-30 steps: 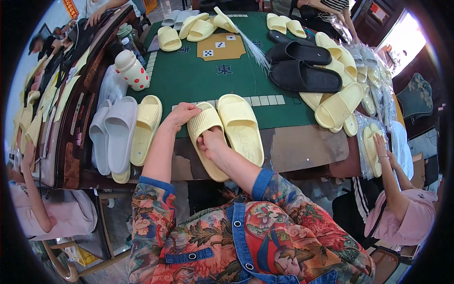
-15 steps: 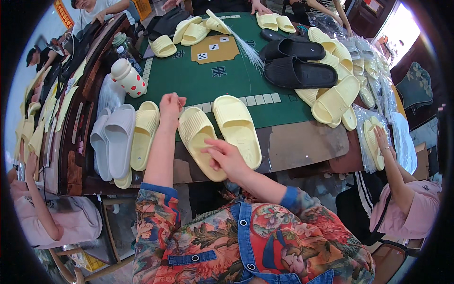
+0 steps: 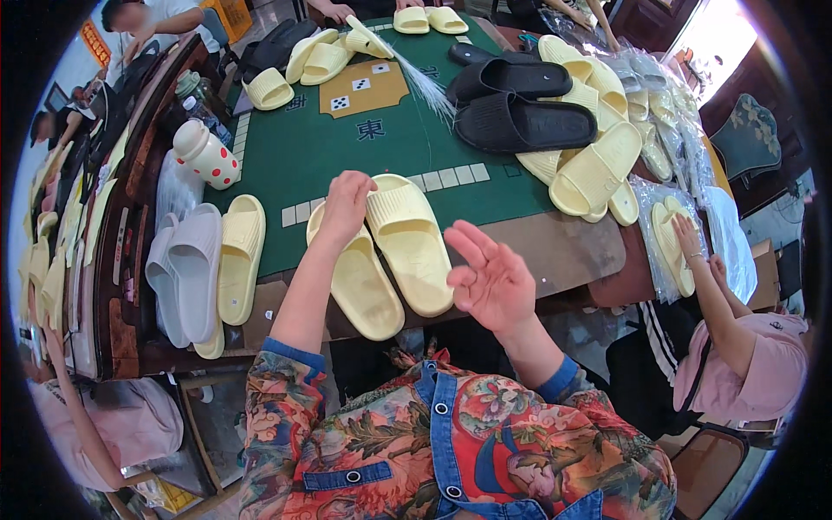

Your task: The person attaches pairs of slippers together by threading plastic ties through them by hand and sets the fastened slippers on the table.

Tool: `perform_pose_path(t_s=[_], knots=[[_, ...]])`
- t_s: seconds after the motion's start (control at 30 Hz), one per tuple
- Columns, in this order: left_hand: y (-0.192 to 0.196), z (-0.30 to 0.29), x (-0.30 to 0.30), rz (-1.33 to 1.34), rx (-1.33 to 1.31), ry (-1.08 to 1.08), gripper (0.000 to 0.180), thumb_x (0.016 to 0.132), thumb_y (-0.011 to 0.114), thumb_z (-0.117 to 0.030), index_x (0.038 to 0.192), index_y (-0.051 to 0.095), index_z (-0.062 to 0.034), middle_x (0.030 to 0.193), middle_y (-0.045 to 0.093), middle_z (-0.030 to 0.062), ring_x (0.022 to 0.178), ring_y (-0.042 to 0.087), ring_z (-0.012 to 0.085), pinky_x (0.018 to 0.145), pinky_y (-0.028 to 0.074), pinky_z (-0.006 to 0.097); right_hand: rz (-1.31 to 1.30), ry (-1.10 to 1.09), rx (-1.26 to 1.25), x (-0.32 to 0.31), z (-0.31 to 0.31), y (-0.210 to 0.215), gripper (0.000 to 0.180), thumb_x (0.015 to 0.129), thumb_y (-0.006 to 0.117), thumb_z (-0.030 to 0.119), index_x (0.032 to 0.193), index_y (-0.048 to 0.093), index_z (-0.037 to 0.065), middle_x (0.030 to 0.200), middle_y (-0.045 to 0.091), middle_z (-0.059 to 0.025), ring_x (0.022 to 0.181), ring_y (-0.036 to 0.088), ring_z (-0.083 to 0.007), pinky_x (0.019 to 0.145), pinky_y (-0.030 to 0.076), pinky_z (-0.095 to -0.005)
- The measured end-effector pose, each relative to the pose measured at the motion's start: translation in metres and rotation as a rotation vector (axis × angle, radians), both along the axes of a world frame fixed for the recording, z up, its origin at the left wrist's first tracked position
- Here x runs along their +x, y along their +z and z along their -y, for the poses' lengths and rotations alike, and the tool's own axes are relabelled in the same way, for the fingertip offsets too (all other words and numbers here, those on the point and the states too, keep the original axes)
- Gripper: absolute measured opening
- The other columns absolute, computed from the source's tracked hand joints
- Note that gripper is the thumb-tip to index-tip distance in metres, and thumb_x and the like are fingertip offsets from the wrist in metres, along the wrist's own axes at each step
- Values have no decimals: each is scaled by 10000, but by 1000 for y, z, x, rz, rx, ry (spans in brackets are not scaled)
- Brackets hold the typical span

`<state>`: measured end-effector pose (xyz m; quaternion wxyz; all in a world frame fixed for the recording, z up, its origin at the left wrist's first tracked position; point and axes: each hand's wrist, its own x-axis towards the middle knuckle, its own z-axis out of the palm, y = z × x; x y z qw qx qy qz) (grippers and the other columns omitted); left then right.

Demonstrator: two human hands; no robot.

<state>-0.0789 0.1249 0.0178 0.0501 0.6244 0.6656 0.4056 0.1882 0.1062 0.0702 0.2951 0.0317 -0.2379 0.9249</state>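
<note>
Resting on the toe end of a pale yellow slipper (image 3: 360, 277), the left hand (image 3: 344, 208) was seen with fingers curled loosely over the strap; whether the strap was actually gripped could not be told. A second pale yellow slipper (image 3: 414, 243) was laid just beside the first, at its three o'clock, the two touching along their inner edges. Both were placed at the near edge of the green table (image 3: 347, 156), their heels overhanging the brown border. The right hand (image 3: 490, 282) was held up off the table at four o'clock from the pair, palm open, fingers spread wide, nothing in it. At nine o'clock from the pair, a grey slipper (image 3: 186, 269) and another yellow slipper (image 3: 238, 260) were noted side by side. Two black slippers (image 3: 520, 104) were recorded at one o'clock, well apart. A white bottle with red dots (image 3: 206, 154) was set at ten o'clock.
</note>
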Motion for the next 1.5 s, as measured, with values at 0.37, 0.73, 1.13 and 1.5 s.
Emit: perform_pose_path(t_s=[0.37, 0.73, 1.13, 1.5], knots=[[-4, 6, 3, 418, -263, -72, 228, 910, 408, -177, 853, 537, 2, 780, 571, 47, 744, 508, 124, 704, 409, 257, 853, -656, 1015, -18, -18, -20, 221, 897, 434, 123, 1048, 561, 23, 1066, 483, -58, 816, 507, -108, 634, 404, -208], [-13, 9, 7, 544, -301, -142, 230, 873, 449, -199, 861, 573, -5, 730, 591, 95, 697, 567, 177, 658, 439, 292, 729, 169, 57, -46, 17, -56, 214, 907, 436, 215, 894, 530, 22, 685, 524, -23, 526, 474, -88, 477, 394, -215], [-4, -14, 6, 64, -512, -124, 224, 774, 472, -160, 802, 632, -4, 813, 622, 166, 782, 591, 297, 708, 449, 364, 1024, -321, -118, -116, 5, -62, 99, 858, 408, 36, 865, 503, 59, 665, 513, -43, 479, 443, -98, 385, 331, -219], [-15, -18, 2, 214, -589, -101, 265, 711, 635, -284, 715, 643, -18, 700, 616, 174, 623, 601, 262, 589, 459, 366, 1078, -366, -154, -127, -2, -57, 80, 827, 434, 0, 840, 485, 61, 618, 488, -33, 454, 423, -94, 362, 336, -200]])
